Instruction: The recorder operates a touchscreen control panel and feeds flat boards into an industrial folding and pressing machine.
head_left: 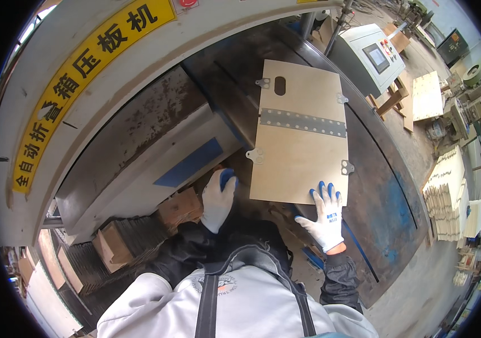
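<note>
In the head view, a flat, light brown board (302, 186) lies right of the middle of the frame, on a dark metal table (390, 194). A gray strip (302, 123) with two rows of light dots runs across it, and four small metal plates (254, 156) poke out past its two long sides. Near its top is a long round hole (279, 85). So the strip and plates look like they are already in place. I can't tell if they are all pressed down tight, so that part may be left to do.

The right hand (326, 218), in a white glove with blue tips, is spread wide over the bottom right corner of the board. It looks laid flat there, and it is not gripping anything. The left hand (219, 200) is near the middle of the frame, apart from the board. Its fingers are curled, and I can't tell if it has hold of something. A big machine (133, 73) fills the upper left.
</note>
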{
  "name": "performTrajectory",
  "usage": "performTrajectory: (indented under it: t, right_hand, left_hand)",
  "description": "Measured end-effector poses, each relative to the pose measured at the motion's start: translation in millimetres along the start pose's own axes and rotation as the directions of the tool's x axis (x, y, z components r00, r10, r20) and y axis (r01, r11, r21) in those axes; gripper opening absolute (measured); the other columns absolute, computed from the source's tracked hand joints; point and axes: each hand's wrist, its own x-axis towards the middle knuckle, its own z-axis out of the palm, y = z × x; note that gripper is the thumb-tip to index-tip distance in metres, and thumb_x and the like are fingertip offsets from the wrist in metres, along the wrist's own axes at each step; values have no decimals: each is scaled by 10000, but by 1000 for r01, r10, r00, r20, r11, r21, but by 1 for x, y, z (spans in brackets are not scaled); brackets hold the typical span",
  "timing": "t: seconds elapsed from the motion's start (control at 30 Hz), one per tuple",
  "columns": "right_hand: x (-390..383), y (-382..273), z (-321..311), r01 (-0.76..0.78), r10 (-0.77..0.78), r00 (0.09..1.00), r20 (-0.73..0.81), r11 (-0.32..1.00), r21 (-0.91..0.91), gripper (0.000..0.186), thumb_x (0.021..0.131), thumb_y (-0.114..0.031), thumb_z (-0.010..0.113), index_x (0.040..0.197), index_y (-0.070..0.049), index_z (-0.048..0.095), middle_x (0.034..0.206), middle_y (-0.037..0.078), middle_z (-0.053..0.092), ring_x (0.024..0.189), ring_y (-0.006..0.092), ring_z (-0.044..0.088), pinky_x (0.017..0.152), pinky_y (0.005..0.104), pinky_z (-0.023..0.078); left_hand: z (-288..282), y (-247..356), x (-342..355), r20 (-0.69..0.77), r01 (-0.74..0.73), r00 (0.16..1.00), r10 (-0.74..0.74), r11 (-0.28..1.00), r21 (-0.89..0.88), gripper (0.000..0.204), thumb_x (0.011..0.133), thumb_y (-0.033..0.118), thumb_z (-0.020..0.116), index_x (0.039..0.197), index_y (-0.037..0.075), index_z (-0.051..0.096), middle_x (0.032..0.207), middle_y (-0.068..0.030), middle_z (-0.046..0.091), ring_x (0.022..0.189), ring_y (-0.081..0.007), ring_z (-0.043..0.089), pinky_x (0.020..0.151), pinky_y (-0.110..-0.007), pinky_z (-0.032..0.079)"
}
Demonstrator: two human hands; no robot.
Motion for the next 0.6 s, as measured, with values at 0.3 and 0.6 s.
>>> performTrajectory:
  t: [0.3, 0.6]
  right_hand:
    - [5, 22, -11, -66, 58, 993, 101, 995, 71, 739, 899, -516, 724, 1467, -71, 568, 1672, 195, 396, 1597, 421, 236, 1294, 610, 88]
    - [13, 68, 1, -254, 246, 957, -153, 966, -37, 634, 967, -408, 669, 1460, -26, 551, 1687, 162, 381, 1610, 422, 179, 1288, 631, 38]
  left_hand:
    - [55, -9, -35, 394, 241, 904, -166, 959, -150, 260, 1013, 196, 642, 1113, -43, 640, 906, -131, 702, 798, -198, 721, 661, -347, 578]
    - [32, 42, 27, 261, -393, 887, 381, 920, -7, 239, 948, 188, 691, 1137, 47, 727, 1036, -172, 760, 946, -368, 742, 828, -426, 582]
